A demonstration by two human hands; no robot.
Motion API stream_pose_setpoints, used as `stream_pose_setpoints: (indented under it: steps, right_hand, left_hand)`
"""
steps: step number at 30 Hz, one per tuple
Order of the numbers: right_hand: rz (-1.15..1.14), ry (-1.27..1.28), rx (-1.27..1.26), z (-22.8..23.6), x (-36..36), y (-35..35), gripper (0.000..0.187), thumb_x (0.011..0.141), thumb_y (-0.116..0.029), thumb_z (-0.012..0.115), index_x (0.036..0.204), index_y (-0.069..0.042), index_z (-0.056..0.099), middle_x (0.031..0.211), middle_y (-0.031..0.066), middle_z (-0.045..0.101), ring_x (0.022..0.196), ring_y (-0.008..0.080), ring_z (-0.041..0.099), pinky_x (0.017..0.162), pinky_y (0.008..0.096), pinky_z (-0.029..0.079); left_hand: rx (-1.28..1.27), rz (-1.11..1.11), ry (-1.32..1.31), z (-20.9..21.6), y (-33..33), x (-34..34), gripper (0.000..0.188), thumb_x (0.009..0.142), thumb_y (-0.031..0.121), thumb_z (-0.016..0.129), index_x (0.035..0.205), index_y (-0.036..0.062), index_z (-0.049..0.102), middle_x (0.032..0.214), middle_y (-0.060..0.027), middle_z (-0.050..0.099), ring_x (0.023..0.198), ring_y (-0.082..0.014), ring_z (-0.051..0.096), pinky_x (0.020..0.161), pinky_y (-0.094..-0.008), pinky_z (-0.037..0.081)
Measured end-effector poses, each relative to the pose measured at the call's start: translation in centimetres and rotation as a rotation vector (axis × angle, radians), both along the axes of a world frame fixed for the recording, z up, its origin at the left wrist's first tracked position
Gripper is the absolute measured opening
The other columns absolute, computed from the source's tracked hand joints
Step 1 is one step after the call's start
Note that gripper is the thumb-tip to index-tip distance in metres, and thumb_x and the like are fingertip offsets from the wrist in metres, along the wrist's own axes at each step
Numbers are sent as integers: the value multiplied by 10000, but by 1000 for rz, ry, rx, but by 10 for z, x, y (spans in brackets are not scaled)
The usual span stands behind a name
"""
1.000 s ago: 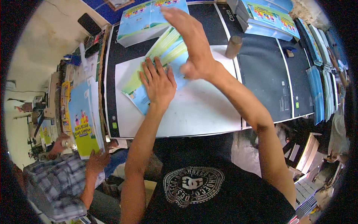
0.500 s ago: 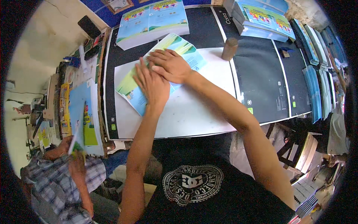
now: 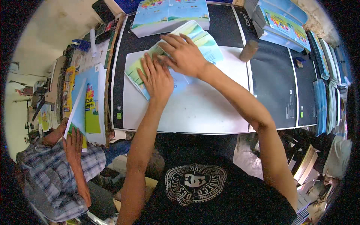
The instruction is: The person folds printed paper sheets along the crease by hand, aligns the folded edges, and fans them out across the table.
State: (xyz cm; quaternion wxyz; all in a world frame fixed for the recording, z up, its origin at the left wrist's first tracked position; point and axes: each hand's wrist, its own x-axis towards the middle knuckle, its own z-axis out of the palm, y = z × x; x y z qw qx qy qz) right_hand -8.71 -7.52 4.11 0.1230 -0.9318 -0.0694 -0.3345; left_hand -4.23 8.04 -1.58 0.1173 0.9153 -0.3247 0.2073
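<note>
Printed sheet (image 3: 202, 41) lies under both hands.

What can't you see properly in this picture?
- Head view: the middle of the printed sheet is hidden under the left hand and right hand.
- Whether it is one sheet or several: too flat to tell.
- The stacks of booklets at the top right are cut off by the round picture edge.
- The small cylinder: too small to identify.

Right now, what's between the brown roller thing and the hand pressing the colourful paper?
Only bare white sheet lies between the brown cylinder and the right hand, in the head view.
</note>
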Motion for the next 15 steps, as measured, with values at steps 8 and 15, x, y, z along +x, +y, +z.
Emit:
stream_pose_setpoints:
  steps: [8,15]
  right_hand:
    - [417,-486,205,48,-23,46,767,899,-681,464,1361,-74,544,1433,157,522,1277,358,514,1048,505,400]
    - [287,-51,262,-39,-1,31,791,964,-588,435,1455,29,385,1462,244,449,1341,429,427,1131,510,309]
  left_hand:
    - [308,-15,387,39,6,-5,800,963,484,483,1555,13,223,1600,-220,248,1504,-405,156,1186,-617,89]
    - [130,-6,-41,-9,8,0,833,935,474,536,1564,28,221,1614,-202,232,1507,-386,159,1193,-594,105]
